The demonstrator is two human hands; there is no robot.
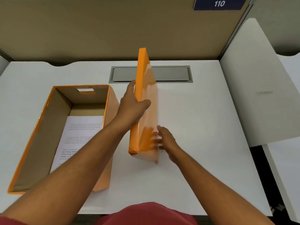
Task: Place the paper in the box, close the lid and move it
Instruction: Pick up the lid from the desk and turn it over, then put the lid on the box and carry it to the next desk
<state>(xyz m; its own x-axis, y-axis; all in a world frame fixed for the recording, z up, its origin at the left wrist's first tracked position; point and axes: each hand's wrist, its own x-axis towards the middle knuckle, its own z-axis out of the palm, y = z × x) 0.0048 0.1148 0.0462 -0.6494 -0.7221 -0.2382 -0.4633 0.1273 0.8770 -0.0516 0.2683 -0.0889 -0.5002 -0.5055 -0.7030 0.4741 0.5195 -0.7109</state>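
One open orange box (32, 143) stands on the left of the white worktop (203, 127), and one printed sheet of paper (78, 135) lies flat on its floor. One orange lid (142, 88) stands on edge just right of the box. The left hand (131, 104) grips its upper rim; the right hand (167, 142), fingers spread and blurred, seems pressed against its lower face.
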